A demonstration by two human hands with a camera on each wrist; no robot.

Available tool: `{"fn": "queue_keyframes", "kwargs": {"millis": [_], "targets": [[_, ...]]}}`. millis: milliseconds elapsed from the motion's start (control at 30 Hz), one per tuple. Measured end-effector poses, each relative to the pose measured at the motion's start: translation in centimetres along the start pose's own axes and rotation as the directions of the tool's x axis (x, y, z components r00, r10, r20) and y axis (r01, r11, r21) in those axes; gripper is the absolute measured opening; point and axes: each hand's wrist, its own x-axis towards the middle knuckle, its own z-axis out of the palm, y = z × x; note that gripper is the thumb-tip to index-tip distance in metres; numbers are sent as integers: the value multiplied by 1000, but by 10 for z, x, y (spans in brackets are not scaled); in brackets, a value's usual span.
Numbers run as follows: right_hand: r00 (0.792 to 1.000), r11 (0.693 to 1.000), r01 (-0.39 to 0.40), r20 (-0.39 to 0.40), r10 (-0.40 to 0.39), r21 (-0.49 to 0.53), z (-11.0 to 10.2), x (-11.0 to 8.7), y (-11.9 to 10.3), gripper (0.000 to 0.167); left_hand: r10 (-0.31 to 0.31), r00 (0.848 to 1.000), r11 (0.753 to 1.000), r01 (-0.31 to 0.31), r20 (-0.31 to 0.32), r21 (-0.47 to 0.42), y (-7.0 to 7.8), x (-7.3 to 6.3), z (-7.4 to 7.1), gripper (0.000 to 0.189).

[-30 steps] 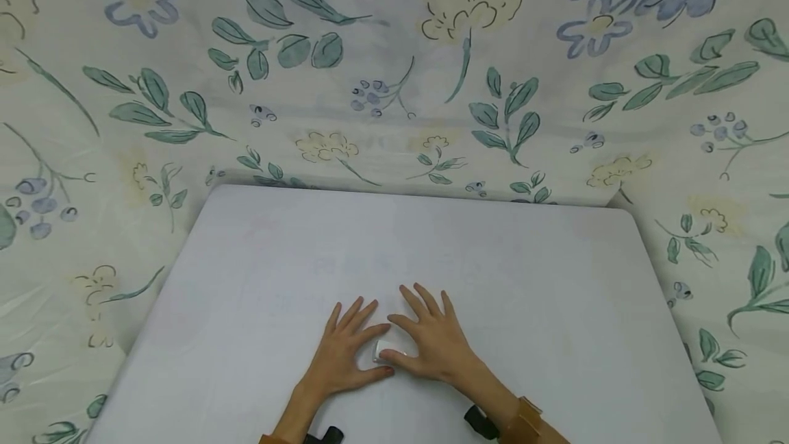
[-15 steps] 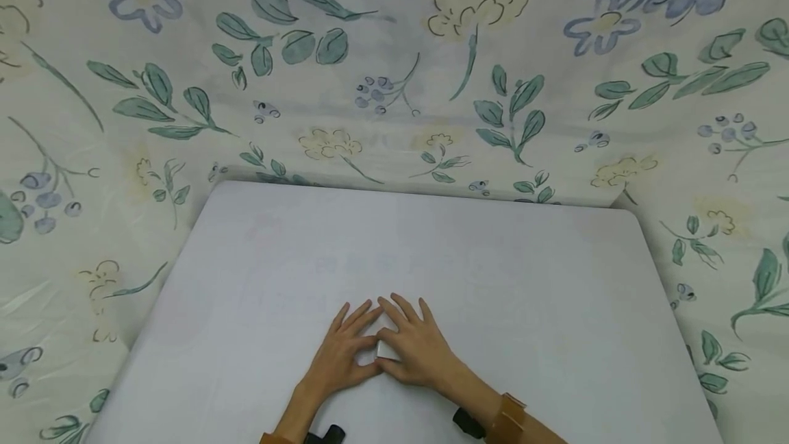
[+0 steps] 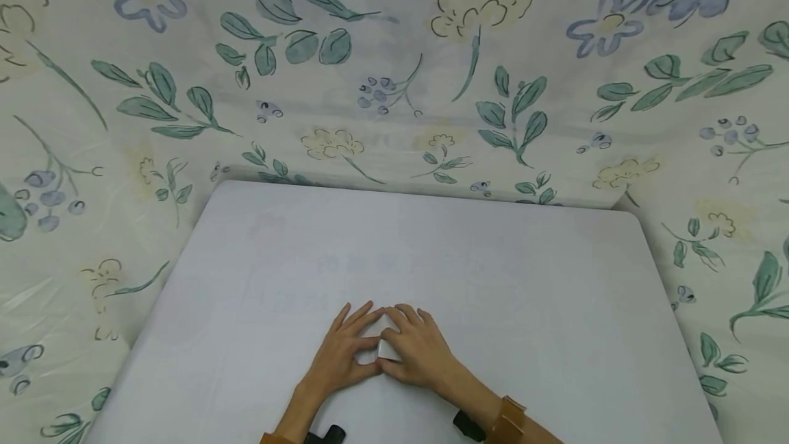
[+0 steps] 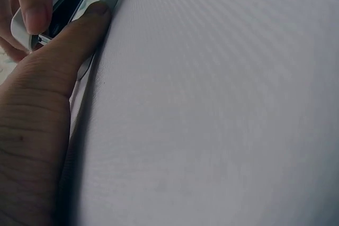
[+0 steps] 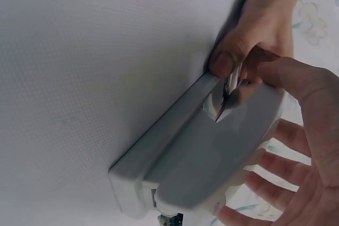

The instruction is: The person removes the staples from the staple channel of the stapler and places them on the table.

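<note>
A small white stapler-like device lies on the table between both hands, largely covered by the right hand. In the right wrist view its pale body shows a flat base, a rounded upper part and a shiny metal piece at one end. My left hand holds that end between thumb and index finger, the other fingers spread. My right hand grips the body from the other side, its thumb near the metal end and its fingers along the far side. In the left wrist view, the left thumb lies against the device beside a dark opening.
The white tabletop has rounded far corners. Behind and beside it hangs a white cloth with a floral print. Black wrist cameras are strapped to both wrists.
My right hand has moved left and closed in over the device, its fingers now more curled. The left hand has stayed nearly in place, its thumb and index finger drawing slightly back.
</note>
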Motion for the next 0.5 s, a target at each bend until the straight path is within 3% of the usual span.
{"fn": "queue_keyframes", "kwargs": {"millis": [233,500], "targets": [[999,1000,-5,-32,4,-17,0,1,0,33,-18,1000,1000,18,11,2,1,1,-1,44],[1000,998,-3,-11,2,-59,-4,0,-1,35,-53,998,999,54,40,-6,4,2,-4,45]]}}
